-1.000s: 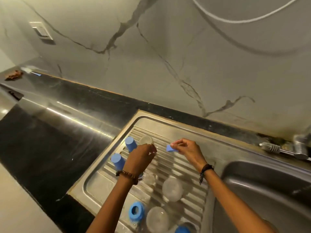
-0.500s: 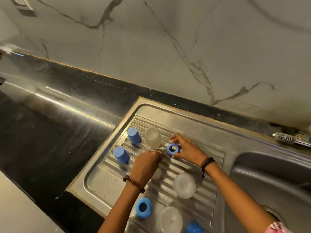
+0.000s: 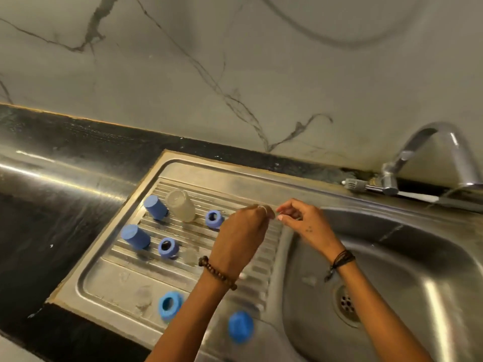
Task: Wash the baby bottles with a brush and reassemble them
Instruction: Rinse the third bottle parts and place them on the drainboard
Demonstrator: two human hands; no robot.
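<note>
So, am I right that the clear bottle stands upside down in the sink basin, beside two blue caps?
Not quite. In the head view the clear bottle stands upside down on the ribbed drainboard, not in the sink basin. It is indeed beside two blue caps.

I cannot tell what the left hand (image 3: 241, 231) holds; its fingers hide it, and the right hand (image 3: 300, 220) beside it is blurred. The blue cap (image 3: 240, 326) is smeared. The tap (image 3: 431, 158) is cut by the right edge.
</note>
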